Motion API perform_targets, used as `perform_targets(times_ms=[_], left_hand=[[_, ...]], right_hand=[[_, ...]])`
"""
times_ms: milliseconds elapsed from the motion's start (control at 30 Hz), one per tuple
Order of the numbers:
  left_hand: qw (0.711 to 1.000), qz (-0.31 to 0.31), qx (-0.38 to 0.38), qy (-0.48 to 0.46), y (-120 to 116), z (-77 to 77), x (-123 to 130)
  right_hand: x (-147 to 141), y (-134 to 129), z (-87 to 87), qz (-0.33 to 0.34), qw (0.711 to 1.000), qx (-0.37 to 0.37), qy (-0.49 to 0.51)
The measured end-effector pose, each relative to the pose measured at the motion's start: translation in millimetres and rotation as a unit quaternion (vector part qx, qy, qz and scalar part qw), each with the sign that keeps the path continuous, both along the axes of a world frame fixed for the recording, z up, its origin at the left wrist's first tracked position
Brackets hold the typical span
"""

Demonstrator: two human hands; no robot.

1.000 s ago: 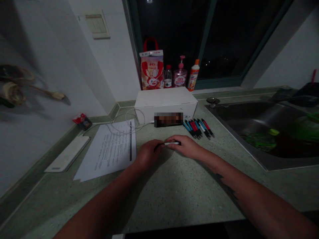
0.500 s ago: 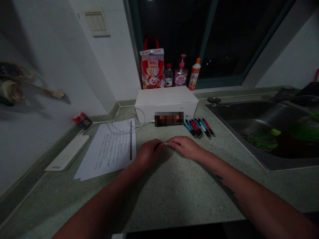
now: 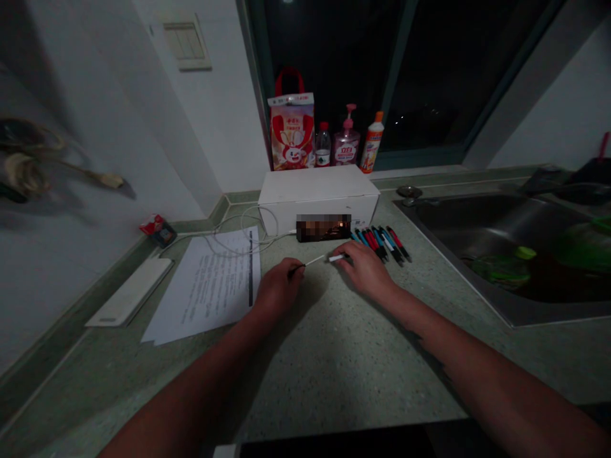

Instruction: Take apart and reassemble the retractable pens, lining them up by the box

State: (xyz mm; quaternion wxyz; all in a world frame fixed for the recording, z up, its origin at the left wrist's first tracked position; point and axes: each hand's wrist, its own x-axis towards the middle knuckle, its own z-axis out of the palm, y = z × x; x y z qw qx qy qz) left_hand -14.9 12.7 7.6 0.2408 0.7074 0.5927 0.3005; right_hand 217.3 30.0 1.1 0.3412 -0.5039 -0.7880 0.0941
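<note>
My left hand (image 3: 279, 284) is closed around the dark front part of a pen, from which a thin white refill (image 3: 315, 259) sticks out to the right. My right hand (image 3: 365, 270) pinches a short white tube, which looks like a pen barrel (image 3: 337, 257). A small gap separates the refill's tip from the tube. Just beyond my right hand lies a row of several pens (image 3: 382, 243) in blue, red, white and black. A phone (image 3: 324, 229), partly pixelated, leans on the white box (image 3: 317, 187) with a cable attached.
Printed sheets (image 3: 217, 280) and a white flat power bank-like slab (image 3: 131, 292) lie to the left. A white cable (image 3: 224, 245) loops over the paper. Bottles (image 3: 346, 146) and a red bag (image 3: 292, 137) stand behind the box. A steel sink (image 3: 477, 299) is on the right.
My hands, which met at the pen, have moved apart. The white tube has come away in my right hand, exposing the refill on the part in my left hand.
</note>
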Motion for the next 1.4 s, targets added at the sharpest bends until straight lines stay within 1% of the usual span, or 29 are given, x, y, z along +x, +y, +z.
perform_targets(times_ms=[100,167,233,300,367,433,467,533,567,633,667,700,767,833,900,933,1000,1167,1333,1400], left_hand=[[1.000,0.021,0.005,-0.021,2,-0.5,-1],[0.999,0.000,0.033,-0.018,2,-1.6,-1],[0.996,-0.053,0.065,0.012,0,-2.2,0],[0.988,-0.118,0.084,0.052,-4,-1.5,3],[0.978,-0.170,0.086,0.082,-10,0.2,7],[0.971,-0.203,0.075,0.106,-16,1.7,11],[0.969,-0.209,0.068,0.111,-18,2.0,13],[0.977,-0.188,0.049,0.083,-20,1.7,15],[0.986,-0.159,0.037,0.045,-19,1.1,16],[0.994,-0.084,-0.002,-0.075,-16,-0.1,16],[0.987,-0.052,-0.034,-0.147,-14,-0.5,16],[0.973,-0.032,-0.074,-0.217,-12,-0.7,16],[0.926,-0.032,-0.161,-0.339,-8,-0.1,16],[0.876,-0.053,-0.231,-0.420,-7,1.0,15],[0.841,-0.065,-0.265,-0.466,-7,1.7,15],[0.833,-0.064,-0.272,-0.478,-7,1.8,15],[0.831,-0.059,-0.272,-0.483,-6,1.3,14],[0.860,-0.033,-0.253,-0.441,-3,-0.2,13],[0.869,-0.031,-0.249,-0.427,-2,-2.0,13],[0.890,-0.016,-0.233,-0.392,0,-3.6,13]], right_hand=[[1,1,-1.3,-0.037,0.999,-0.004,0.016],[0,1,-1.5,-0.061,0.997,-0.016,0.036],[-1,1,-1.7,-0.081,0.994,-0.030,0.062],[-2,2,-2.8,-0.078,0.993,-0.031,0.080],[-3,2,-4.5,-0.054,0.995,-0.021,0.080],[-4,2,-5.3,-0.026,0.997,-0.008,0.066],[-4,1,-5.0,-0.014,0.998,-0.003,0.055],[-6,-1,-2.4,0.010,0.999,0.010,0.033],[-7,-3,-0.2,0.023,0.999,0.020,0.020],[-8,-6,5.3,0.047,0.998,0.046,-0.016],[-9,-7,8.2,0.055,0.996,0.062,-0.039],[-10,-9,11.0,0.063,0.993,0.078,-0.064],[-13,-11,16.0,0.077,0.985,0.110,-0.112],[-15,-13,19.4,0.091,0.975,0.135,-0.151],[-17,-13,20.8,0.099,0.968,0.147,-0.176],[-17,-13,20.6,0.101,0.967,0.149,-0.182],[-17,-12,18.7,0.100,0.968,0.144,-0.179],[-15,-11,13.4,0.093,0.980,0.105,-0.141],[-16,-13,17.3,0.098,0.978,0.103,-0.151],[-16,-14,17.5,0.086,0.980,0.101,-0.146]])
